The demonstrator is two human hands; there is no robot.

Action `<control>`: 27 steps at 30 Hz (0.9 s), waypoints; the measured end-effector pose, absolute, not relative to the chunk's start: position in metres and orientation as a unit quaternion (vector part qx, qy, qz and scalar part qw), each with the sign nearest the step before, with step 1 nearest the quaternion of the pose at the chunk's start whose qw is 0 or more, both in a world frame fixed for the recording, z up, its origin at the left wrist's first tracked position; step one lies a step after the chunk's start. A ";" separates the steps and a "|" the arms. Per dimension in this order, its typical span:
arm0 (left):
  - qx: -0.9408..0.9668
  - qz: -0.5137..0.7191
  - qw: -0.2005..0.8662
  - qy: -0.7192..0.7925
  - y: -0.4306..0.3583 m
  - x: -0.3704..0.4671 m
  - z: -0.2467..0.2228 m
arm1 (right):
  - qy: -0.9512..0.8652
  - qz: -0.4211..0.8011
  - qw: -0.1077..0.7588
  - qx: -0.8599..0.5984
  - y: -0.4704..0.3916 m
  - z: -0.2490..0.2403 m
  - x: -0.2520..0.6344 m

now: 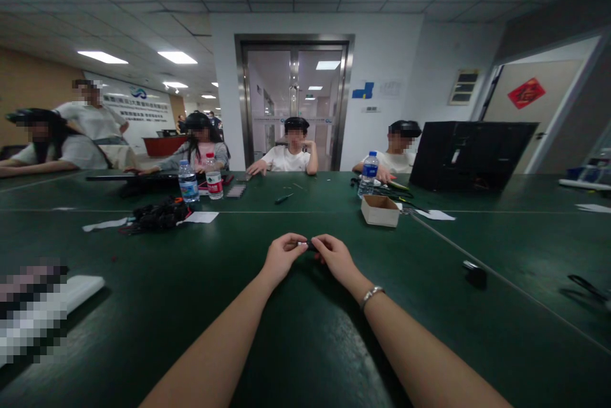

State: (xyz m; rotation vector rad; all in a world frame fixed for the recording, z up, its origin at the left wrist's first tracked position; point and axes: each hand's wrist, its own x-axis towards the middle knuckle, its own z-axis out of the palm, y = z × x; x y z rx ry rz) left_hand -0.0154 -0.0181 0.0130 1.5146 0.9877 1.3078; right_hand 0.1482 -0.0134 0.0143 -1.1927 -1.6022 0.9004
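Note:
Both my hands meet over the green tabletop point(291, 344), near the middle of the view. Between their fingertips is a small dark object point(310, 245) with a pale, shiny end toward the left; it is too small to name. My left hand point(282, 256) pinches the pale end with thumb and forefinger. On the dark end, my right hand point(335, 256) is closed in a similar pinch, its other fingers curled beneath. Whether the object is one piece or two joined parts cannot be made out. A metal bracelet point(372, 296) circles my right wrist.
Beyond my hands lie a screwdriver point(284, 198) and an open cardboard box point(380, 212). Water bottles point(189, 182) stand farther back, near a heap of black cables point(160, 214). A black monitor point(470, 156) is at the right. Several people sit across the table.

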 end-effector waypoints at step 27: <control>0.590 0.544 0.476 0.360 -0.015 -0.014 0.011 | -0.651 0.383 0.449 -0.478 -0.010 0.011 0.149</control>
